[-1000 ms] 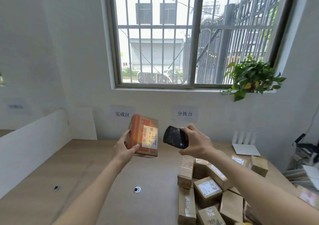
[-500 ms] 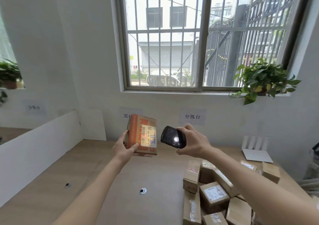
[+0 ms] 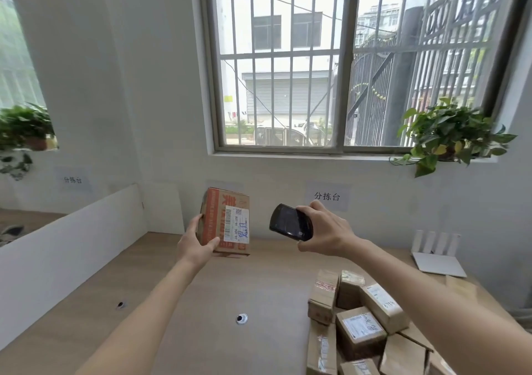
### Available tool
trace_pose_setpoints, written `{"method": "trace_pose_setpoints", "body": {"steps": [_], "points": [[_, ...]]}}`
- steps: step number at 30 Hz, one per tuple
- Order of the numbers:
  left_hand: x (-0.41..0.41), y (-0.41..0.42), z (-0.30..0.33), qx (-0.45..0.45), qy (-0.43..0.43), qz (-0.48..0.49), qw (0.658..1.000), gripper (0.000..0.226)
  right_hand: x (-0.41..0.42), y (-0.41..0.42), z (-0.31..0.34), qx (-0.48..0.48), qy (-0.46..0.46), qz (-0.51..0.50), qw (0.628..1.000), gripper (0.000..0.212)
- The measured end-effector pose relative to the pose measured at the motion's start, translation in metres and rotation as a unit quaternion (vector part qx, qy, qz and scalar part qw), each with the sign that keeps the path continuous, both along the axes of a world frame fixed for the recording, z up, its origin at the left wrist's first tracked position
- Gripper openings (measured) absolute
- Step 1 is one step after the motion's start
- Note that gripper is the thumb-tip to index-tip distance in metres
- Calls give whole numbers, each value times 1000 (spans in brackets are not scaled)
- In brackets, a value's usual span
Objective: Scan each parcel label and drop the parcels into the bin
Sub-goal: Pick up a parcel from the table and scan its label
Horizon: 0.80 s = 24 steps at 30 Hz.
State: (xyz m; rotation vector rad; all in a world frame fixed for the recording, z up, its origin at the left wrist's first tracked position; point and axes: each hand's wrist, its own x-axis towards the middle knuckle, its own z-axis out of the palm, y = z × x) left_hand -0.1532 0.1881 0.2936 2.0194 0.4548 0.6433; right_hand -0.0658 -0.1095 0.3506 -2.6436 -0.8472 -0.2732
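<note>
Table (image 3: 201, 302): parcel pile (image 3: 359, 328) at right front edge. Orange-printed parcel (image 3: 223, 219) held above table centre, label (image 3: 237, 224) twd camera; L hand (image 3: 195, 246) grips its lower left corner. R hand (image 3: 325, 230) wraps scanner (image 3: 290, 226), just beside parcel, apart.

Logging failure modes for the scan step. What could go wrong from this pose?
1. The left hand grips the parcel only at its lower corner, in mid-air; it might tip or slip.
2. The scanner in the right hand sits beside the label, perhaps not squarely facing it, so the read may miss.
3. No bin is visible; the drop may need a search.
</note>
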Motion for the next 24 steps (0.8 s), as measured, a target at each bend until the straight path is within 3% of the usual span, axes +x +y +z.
{"method": "trace_pose_setpoints", "body": {"steps": [12,24], "points": [[-42,29,-1,-54,-14,33,998,74,-8,38,-3,4,-3,37,999,79],[-194,143,16,-38,5,174,984,72,-81,223,0,6,-15,182,983,81]]}}
